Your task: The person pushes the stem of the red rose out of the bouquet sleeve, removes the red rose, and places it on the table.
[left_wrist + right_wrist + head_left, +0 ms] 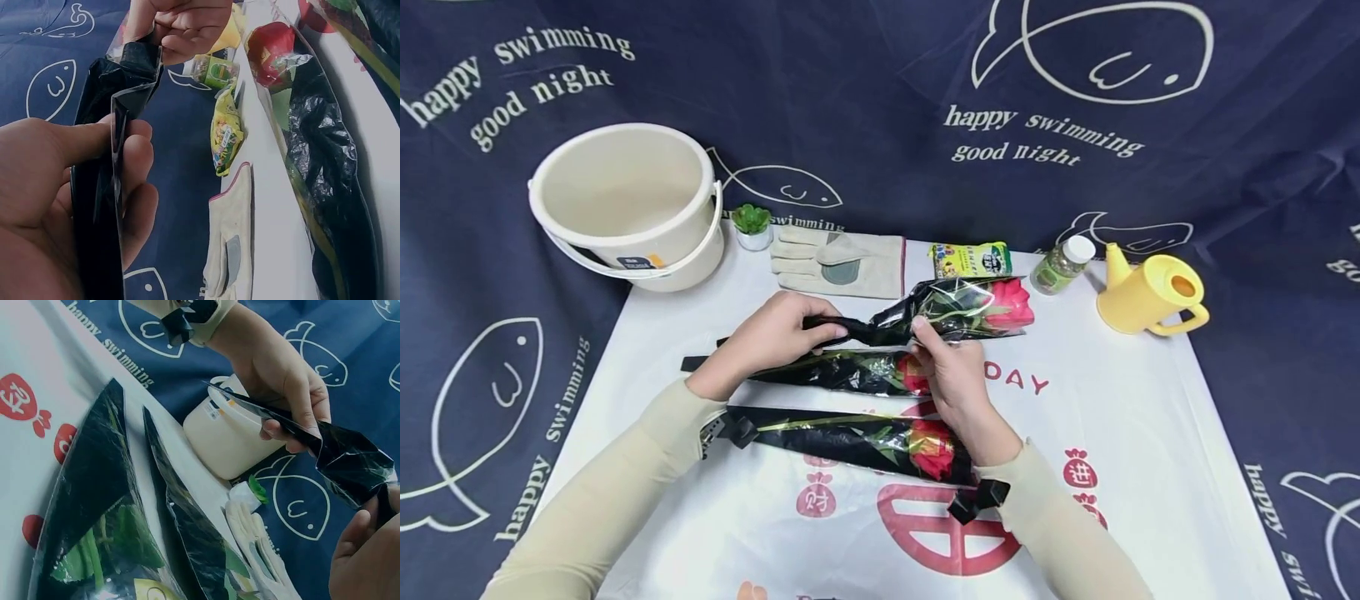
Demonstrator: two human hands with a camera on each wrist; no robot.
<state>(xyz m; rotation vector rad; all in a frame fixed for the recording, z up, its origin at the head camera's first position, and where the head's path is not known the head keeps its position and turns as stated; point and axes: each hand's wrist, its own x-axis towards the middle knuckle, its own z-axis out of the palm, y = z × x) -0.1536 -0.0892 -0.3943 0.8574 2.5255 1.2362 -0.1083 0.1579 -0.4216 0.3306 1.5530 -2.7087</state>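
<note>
A pink rose in a black and clear wrapper (951,307) is held above the table between both hands. My left hand (784,332) pinches the wrapper's narrow black end between thumb and fingers, as the left wrist view shows close up. Nearer the flower, my right hand (953,379) grips the wrapper's edge, its thumb on the film. Below them lie two more wrapped roses, one red rose (932,450) in front and another wrapped rose (850,371) behind it, partly hidden by my hands.
A cream bucket (681,271) stands at the back left, beside a small potted plant (752,225). Work gloves (868,267), a yellow packet (973,260), a white-capped bottle (1062,267) and a yellow watering can (1138,296) line the table's back edge, before a dark blue curtain (865,75).
</note>
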